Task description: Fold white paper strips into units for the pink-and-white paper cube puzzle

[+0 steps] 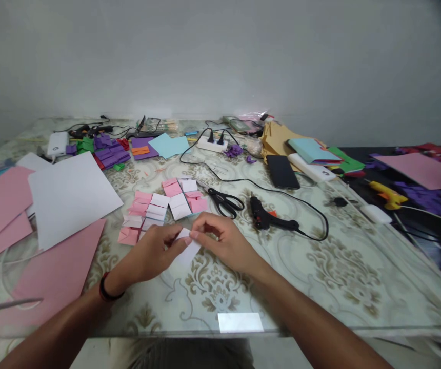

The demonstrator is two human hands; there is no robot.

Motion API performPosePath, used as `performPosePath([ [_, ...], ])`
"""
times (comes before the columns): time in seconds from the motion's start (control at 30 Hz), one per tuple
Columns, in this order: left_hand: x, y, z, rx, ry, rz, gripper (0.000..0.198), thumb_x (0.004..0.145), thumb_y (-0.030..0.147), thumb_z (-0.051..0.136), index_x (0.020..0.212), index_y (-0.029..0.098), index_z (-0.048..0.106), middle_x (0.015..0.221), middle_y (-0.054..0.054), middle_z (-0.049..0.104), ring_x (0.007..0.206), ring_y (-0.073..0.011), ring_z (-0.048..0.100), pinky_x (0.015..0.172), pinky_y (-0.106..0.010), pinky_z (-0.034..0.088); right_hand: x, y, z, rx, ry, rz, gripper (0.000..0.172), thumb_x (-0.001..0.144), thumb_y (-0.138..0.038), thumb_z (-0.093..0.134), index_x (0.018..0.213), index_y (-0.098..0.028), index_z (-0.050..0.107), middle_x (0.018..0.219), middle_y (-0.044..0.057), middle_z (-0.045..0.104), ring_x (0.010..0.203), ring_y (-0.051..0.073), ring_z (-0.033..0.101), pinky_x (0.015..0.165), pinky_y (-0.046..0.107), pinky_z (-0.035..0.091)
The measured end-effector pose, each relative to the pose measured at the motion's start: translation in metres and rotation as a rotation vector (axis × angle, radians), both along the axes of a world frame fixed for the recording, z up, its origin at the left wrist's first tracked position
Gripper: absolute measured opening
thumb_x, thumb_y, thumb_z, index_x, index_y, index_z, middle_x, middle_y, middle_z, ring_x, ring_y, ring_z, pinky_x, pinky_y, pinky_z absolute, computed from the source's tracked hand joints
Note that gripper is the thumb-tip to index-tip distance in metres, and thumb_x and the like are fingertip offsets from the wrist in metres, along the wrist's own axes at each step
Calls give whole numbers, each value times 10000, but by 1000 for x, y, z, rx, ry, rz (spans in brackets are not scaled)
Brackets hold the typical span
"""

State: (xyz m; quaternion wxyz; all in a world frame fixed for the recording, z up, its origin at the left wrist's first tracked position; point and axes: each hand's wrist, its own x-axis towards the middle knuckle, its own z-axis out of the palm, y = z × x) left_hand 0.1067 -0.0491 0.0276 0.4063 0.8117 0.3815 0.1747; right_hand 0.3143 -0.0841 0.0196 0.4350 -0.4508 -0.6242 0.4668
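Note:
Between my two hands, over the front middle of the table, is a small piece of white paper (188,251). My left hand (155,252) pinches its left side with the thumb on top. The thumb and fingertips of my right hand (222,240) close on its upper right edge. Just beyond my hands lie several folded pink and white paper pieces (158,207), grouped in rows. Black-handled scissors (226,201) rest to their right, and a black glue gun (268,215) with an orange trigger lies farther right.
Large white sheets (72,197) and pink sheets (57,271) cover the left side. A white power strip (212,143) sits at the back, its black cord curving around the glue gun. A phone (282,171) lies right of centre. On the dark surface at right is a yellow glue gun (387,195).

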Motion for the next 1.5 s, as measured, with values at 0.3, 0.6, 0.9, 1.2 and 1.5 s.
performPosePath([
  [0.3, -2, -3, 3, 81, 1, 71, 464, 1016, 408, 481, 649, 199, 289, 601, 64, 256, 594, -102, 255, 540, -273, 197, 0, 0, -3, -39, 33, -5, 109, 898, -272, 669, 831, -192, 637, 739, -19, 593, 701, 137, 526, 666, 271, 408],
  [0.6, -4, 0, 4, 41, -47, 99, 475, 1008, 434, 491, 649, 205, 282, 609, 62, 258, 590, -101, 259, 529, -264, 212, 4, 2, -1, -15, 40, -48, 93, 854, -271, 684, 831, -190, 644, 747, -14, 598, 719, 147, 539, 703, 283, 437],
  [0.9, 1, -7, 2, 34, -14, -56, 412, 1047, 345, 410, 668, 186, 377, 604, 59, 345, 568, -96, 310, 543, -273, 224, -4, -1, -3, -28, 33, 32, 40, 764, -165, 656, 768, -195, 631, 727, -25, 596, 708, 137, 533, 697, 267, 438],
  [1.2, -7, -5, 12, 71, -121, 5, 455, 1071, 372, 391, 655, 201, 315, 593, 56, 322, 560, -101, 283, 535, -276, 232, 6, 0, 7, -57, 47, 17, 35, 723, -162, 638, 742, -190, 631, 704, -22, 594, 686, 139, 513, 683, 272, 425],
  [1.5, -2, -3, 7, 62, -170, 67, 335, 1040, 365, 501, 835, 164, 675, 721, 4, 631, 655, -128, 518, 602, -247, 383, 10, 2, 4, -20, -18, -7, 49, 721, -155, 626, 752, -192, 634, 698, -27, 594, 682, 138, 525, 671, 265, 426],
])
